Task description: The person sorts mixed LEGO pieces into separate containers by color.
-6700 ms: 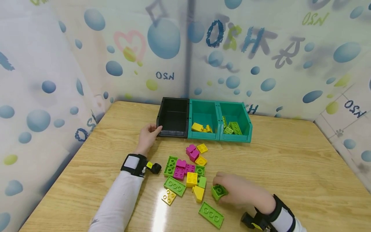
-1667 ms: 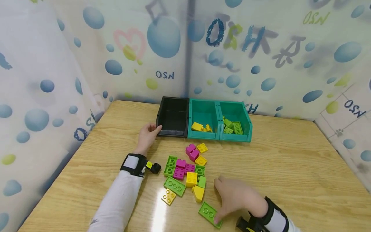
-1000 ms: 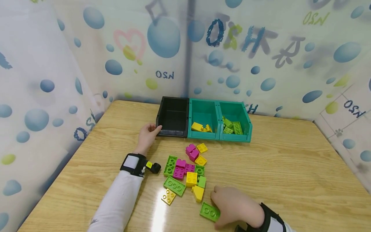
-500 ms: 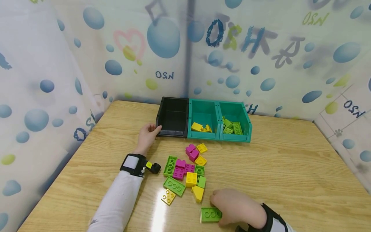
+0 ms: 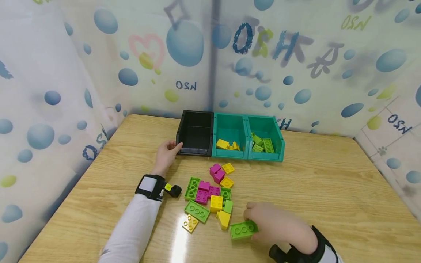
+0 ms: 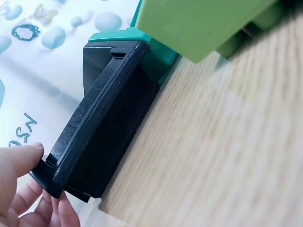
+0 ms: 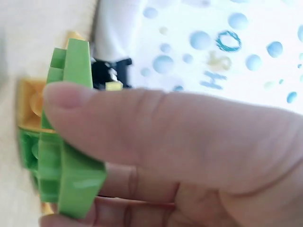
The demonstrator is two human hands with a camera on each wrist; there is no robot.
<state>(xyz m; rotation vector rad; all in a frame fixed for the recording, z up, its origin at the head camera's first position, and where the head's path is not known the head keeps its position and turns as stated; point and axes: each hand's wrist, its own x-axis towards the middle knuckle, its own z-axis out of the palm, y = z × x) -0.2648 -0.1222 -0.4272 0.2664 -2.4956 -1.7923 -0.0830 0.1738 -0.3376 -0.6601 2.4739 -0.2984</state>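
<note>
My left hand pinches the front left corner of the black bin; in the left wrist view the thumb lies over the rim and the fingers below it. At the front of the table my right hand grips a long green building brick by its right end, hollow underside showing in the head view. The right wrist view shows the thumb across this green brick, its far side hidden. Just left of it stands a yellow sloped brick, beside a yellow square brick and a small green brick.
Two teal bins adjoin the black one: the middle bin has yellow bricks, the right bin green ones. Magenta bricks, a flat green brick and several yellow pieces lie on the wooden table. A printed curtain hangs behind.
An earlier green brick went from my right hand to the right bin. That hand then took the long green brick, turned it and moved it up and rightward. My left hand stays put.
</note>
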